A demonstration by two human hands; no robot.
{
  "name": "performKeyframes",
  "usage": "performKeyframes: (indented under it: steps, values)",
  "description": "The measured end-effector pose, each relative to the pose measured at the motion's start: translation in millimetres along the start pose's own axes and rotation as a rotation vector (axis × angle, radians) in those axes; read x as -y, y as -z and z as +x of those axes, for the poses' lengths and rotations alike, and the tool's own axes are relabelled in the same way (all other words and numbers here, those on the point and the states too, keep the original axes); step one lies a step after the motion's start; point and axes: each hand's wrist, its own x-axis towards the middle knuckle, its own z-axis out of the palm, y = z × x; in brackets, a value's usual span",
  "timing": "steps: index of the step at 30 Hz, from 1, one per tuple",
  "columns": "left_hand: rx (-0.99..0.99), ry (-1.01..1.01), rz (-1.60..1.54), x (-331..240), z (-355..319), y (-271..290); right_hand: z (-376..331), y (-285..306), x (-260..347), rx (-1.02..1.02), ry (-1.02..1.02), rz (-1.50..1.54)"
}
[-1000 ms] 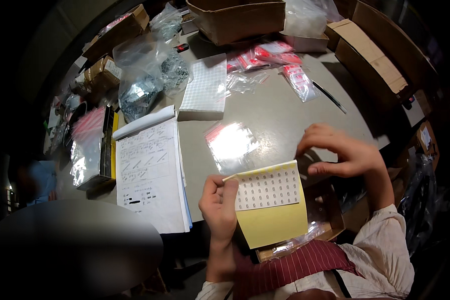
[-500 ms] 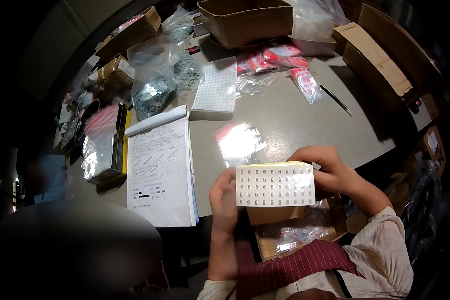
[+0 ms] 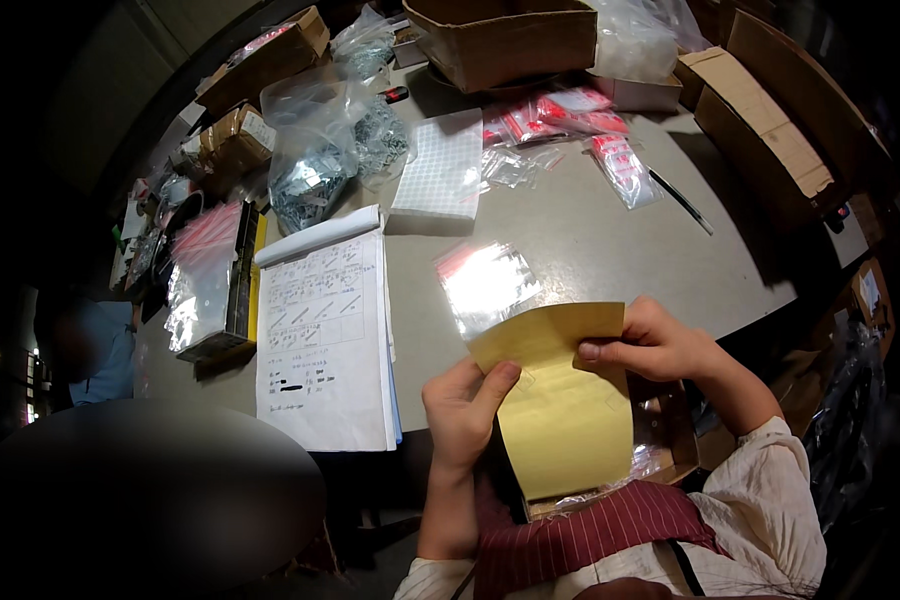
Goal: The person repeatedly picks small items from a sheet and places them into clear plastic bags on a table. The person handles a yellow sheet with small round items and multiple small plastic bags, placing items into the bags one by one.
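Between my two hands is a sticker sheet (image 3: 560,410), its plain yellow backing facing me and its upper part curving. My left hand (image 3: 465,405) pinches the left edge, thumb lying on the yellow side. At the upper right corner my right hand (image 3: 660,340) grips the sheet with thumb on top and fingers behind. Just beyond the sheet, a clear zip bag (image 3: 485,285) with a red strip lies flat on the table. Below, the sheet partly covers an open cardboard box (image 3: 682,440) near my lap with clear plastic bags inside.
Left of my hands lies a clipboard of handwritten papers (image 3: 320,350). Beyond it stand clear bags of metal parts (image 3: 310,185) and a stack of white label sheets (image 3: 440,170). Red-marked bags (image 3: 560,115), a black pen (image 3: 682,203) and cardboard boxes (image 3: 500,45) occupy the far side.
The sheet has turned from its white printed side to its yellow backing and now hangs lower over the box. My left thumb has come onto its face.
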Motion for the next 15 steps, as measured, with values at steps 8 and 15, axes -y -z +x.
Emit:
performKeyframes:
  steps: [8, 15]
  values:
    - [0.001, 0.114, -0.36, 0, 5, 8, -7, 10, -4, 0.025, 0.194, 0.249]
    - [0.176, 0.125, -0.052, -8, 11, -1, -9, 0, -3, 0.018, 0.299, -0.054]
